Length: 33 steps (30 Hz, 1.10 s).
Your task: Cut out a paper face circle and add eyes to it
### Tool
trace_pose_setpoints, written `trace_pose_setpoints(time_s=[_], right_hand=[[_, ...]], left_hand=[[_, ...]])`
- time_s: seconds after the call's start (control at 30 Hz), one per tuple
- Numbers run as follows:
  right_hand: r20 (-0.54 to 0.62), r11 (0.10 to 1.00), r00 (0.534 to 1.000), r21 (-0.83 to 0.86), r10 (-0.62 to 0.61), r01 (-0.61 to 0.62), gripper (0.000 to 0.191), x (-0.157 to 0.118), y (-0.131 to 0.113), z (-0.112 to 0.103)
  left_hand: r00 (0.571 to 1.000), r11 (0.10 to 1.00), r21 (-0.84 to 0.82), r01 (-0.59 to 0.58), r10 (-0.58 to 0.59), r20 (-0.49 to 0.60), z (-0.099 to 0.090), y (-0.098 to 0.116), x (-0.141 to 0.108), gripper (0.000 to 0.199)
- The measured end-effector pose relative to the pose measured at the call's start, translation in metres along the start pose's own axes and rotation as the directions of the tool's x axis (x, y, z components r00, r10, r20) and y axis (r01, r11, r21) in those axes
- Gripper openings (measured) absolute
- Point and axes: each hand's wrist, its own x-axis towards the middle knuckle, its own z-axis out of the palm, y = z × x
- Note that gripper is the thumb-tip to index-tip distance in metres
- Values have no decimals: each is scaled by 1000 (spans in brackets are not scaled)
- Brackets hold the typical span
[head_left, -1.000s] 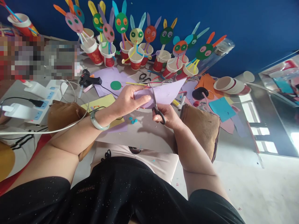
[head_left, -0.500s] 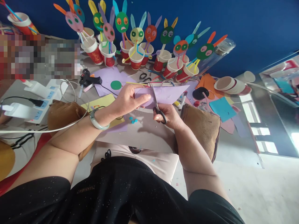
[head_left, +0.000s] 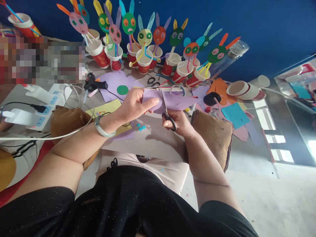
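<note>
Near the frame's centre, the left hand [head_left: 134,104] has its grip pinched on a purple sheet [head_left: 178,102]. Just lower right, the right hand [head_left: 179,122] clasps black-handled scissors [head_left: 166,111], blades against the sheet.

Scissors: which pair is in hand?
The pair in the right hand, blades at the purple paper; the other scissors lie on the table beyond.
</note>
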Motion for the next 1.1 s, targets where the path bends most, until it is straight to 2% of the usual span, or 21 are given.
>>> trace_pose_setpoints(time_s=[0.53,0.83,1.1], right_hand=[[2,1000,1000,3,17,-17,74,1,7,0],[-38,999,998,11,-49,49,74,2,9,2],[-26,999,999,35,-19,20,74,1,13,2]], left_hand=[[998,999,1,-33,33,59,2,-2,-1,34],[998,999,-29,-14,15,54,4,-6,0,25],[998,999,-37,-11,13,56,5,-6,1,25]])
